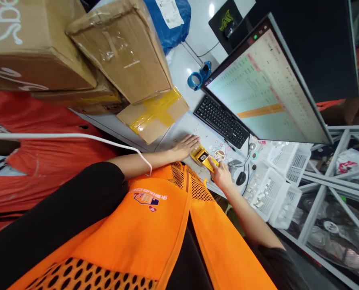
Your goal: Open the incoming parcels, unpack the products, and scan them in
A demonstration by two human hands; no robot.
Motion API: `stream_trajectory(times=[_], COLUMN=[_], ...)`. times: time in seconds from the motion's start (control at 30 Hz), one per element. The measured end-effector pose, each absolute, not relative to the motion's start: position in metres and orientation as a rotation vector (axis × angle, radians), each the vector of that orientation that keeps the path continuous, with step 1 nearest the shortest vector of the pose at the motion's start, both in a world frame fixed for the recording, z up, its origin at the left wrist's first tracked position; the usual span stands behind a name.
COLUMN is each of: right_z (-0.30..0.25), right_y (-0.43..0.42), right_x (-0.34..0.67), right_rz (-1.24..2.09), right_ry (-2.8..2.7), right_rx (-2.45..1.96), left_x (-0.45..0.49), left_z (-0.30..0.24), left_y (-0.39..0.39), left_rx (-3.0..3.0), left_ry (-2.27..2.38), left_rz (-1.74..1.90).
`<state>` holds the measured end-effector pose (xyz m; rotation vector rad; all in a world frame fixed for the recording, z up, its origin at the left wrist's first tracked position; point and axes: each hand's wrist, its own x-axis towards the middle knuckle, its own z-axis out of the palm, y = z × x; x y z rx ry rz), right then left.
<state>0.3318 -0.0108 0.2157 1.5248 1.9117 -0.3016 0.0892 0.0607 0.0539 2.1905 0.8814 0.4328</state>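
Note:
A small yellow item (201,157) lies on the desk mat in front of my orange vest. It bears a dark patch with a white code label; its exact kind is hard to make out. My right hand (222,176) grips its near right end, with the index finger laid along the top. My left hand (186,148) rests flat on the mat with fingers stretched out, its fingertips at the item's left end. My palms hide part of the mat.
Beyond my hands are a black keyboard (221,121) and a tilted monitor (264,86). A mouse (241,178) and white baskets (262,193) of small parts stand right. Cardboard boxes (125,48) are stacked left. A blue tape dispenser (199,76) sits farther back. A white cable (107,140) crosses left.

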Motion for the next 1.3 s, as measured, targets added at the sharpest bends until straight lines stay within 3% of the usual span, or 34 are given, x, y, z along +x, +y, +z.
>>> stream_trajectory(times=[0.67, 1.3], right_z=[0.164, 0.155], right_y=[-0.055, -0.137], right_x=[0.308, 0.378], right_rz=[-0.589, -0.633], right_ry=[2.044, 2.013], right_rx=[1.869, 1.965], left_x=[0.07, 0.078], left_z=[0.07, 0.075], left_y=[0.087, 0.097], left_rx=[2.489, 2.495], left_ry=[0.641, 0.474], left_rz=[0.088, -0.108])
